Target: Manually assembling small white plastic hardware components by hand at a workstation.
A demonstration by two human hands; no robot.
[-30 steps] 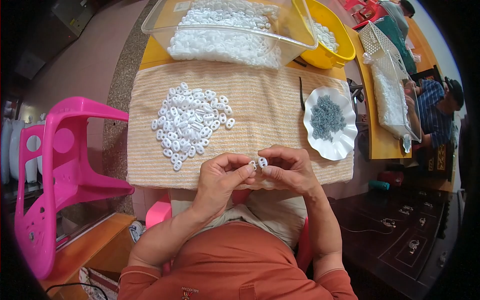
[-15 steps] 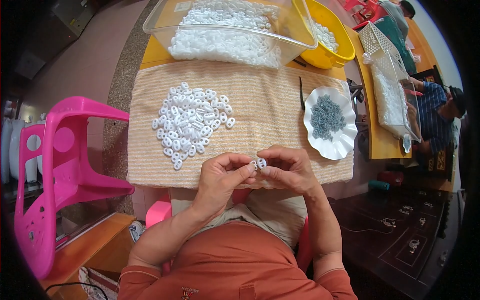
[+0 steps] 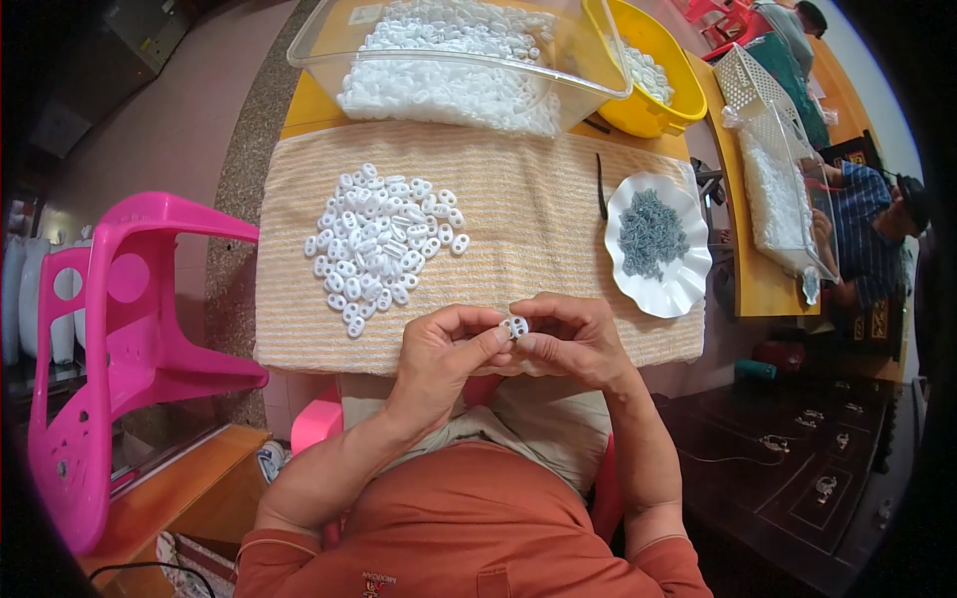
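Note:
Near the front edge of the towel, my left hand (image 3: 451, 351) and my right hand (image 3: 576, 341) meet fingertip to fingertip. Pinched in my right fingers is a white oval two-hole plastic piece (image 3: 520, 326). My left thumb and finger close on a second small white piece, mostly hidden by the fingertips, and the two pieces touch. Left of centre lies a loose pile of matching white two-hole pieces (image 3: 384, 239). A white wavy-rimmed plate (image 3: 683, 289) on the right holds a heap of small grey-blue parts (image 3: 652, 234).
Behind the striped towel (image 3: 538, 219) stand a clear bin (image 3: 309, 45) of white pieces and a yellow basin (image 3: 688, 75). A thin black strip (image 3: 601, 184) lies beside the plate. At left is a pink chair (image 3: 120, 329); another person (image 3: 867, 224) sits at right.
The white pieces have come together: the small gap between them has closed, and my fingertips are slightly nearer each other. The pile and plate have stayed put.

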